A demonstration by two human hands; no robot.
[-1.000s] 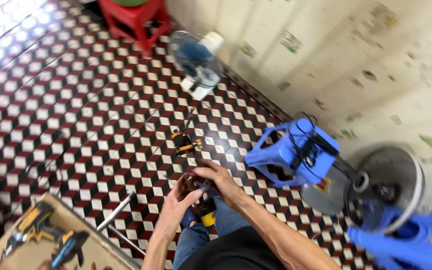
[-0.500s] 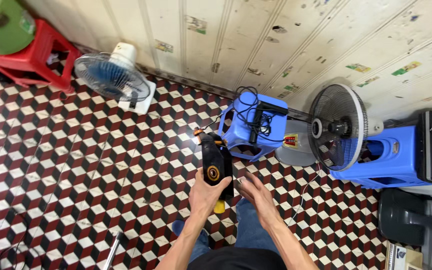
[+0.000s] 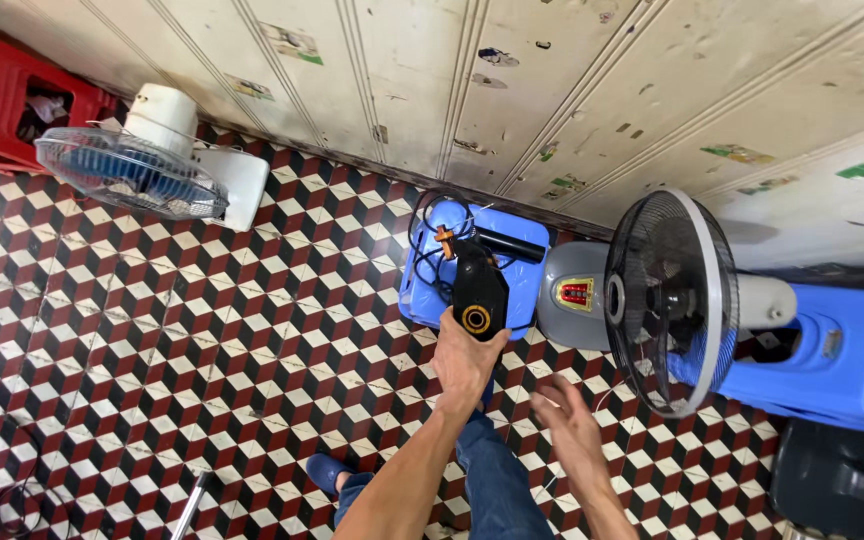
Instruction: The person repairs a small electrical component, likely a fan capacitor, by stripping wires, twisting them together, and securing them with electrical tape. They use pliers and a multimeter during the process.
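So your left hand [image 3: 464, 362] is wrapped around the black power tool [image 3: 479, 293], carrying it toward the blue stool [image 3: 530, 270]; right hand [image 3: 572, 428] is spread, free to steady it.

Cube-patterned tiled floor [image 3: 152, 340] under two fans [image 3: 672, 300] [image 3: 142, 170], blue stool [image 3: 422, 290], red stool [image 3: 12, 100].

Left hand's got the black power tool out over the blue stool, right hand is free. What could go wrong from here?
The left hand alone grips the black power tool; the right hand is off it, so it could slip or twist. A black cable is coiled on the blue stool under the tool and might snag. The standing fan is close alongside.
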